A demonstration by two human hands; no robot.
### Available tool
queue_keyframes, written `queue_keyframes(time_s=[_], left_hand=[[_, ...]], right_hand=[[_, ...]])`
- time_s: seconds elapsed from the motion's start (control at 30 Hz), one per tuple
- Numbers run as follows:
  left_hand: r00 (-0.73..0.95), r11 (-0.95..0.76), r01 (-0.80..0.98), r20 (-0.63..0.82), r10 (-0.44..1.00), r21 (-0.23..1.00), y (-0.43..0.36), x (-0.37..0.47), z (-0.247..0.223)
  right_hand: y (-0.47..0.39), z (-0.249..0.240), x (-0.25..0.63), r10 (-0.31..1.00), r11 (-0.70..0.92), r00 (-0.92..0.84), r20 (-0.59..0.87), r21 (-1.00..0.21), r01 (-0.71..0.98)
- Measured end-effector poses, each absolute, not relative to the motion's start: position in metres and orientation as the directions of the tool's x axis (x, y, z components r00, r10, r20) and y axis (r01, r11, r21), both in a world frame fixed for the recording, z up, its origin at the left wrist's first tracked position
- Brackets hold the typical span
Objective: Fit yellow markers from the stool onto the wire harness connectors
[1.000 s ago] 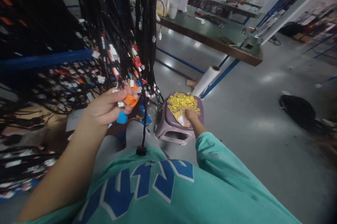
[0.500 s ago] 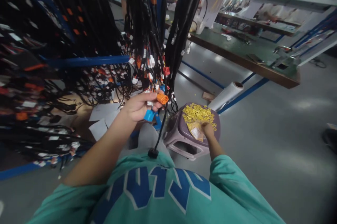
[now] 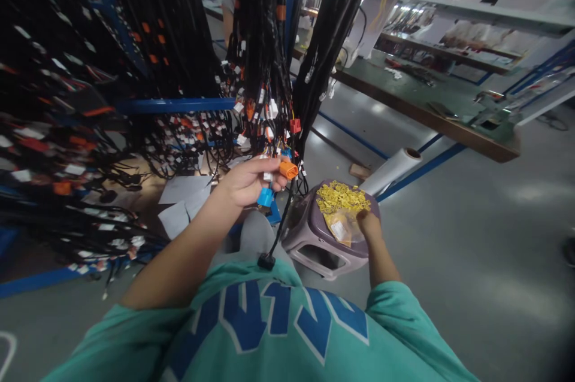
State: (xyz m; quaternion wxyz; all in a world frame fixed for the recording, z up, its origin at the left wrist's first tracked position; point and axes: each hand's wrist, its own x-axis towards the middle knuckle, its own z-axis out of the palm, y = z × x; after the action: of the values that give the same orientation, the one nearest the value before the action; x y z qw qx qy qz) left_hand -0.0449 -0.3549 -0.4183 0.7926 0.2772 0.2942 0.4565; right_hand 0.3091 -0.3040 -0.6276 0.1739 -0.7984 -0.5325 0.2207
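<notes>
My left hand [image 3: 251, 181] is closed around an orange connector [image 3: 288, 170], with its open end facing right. A blue connector [image 3: 266, 196] hangs below the same fingers, and a small white one [image 3: 268, 176] shows between them. Over the right side of a mauve plastic stool [image 3: 314, 228], my right hand [image 3: 369, 224] has its fingers curled down at the edge of a pile of small yellow clips [image 3: 340, 197]. Whatever those fingertips pinch is too small to make out. Beside that hand lies a clear plastic bag [image 3: 340, 229] with a white label.
Thick bundles of black cable [image 3: 256, 29] with connectors hang from a blue rack [image 3: 179, 105] ahead and left. A green-topped workbench [image 3: 404, 85] stands to the right, with a white roll [image 3: 395, 169] leaning below it. White papers [image 3: 184, 199] lie left of my knee.
My right hand has shifted from the plastic bag to the right edge of the yellow clips. The left hand keeps the connectors. The whole view has swung slightly.
</notes>
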Motion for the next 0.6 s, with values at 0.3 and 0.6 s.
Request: queue_keyframes(time_s=[0.3,0.6], left_hand=[[0.333,0.446,-0.548,-0.304,0.893,0.708,-0.358,-0.038,-0.406],[0.335,0.411,-0.499,-0.268,0.903,0.763,-0.365,-0.042,-0.403]], right_hand=[[-0.325,-0.508,0.222,0.999,-0.013,0.035,-0.019,-0.99,-0.144],[-0.361,-0.437,0.146,0.822,-0.307,-0.563,0.083,-0.768,-0.563]])
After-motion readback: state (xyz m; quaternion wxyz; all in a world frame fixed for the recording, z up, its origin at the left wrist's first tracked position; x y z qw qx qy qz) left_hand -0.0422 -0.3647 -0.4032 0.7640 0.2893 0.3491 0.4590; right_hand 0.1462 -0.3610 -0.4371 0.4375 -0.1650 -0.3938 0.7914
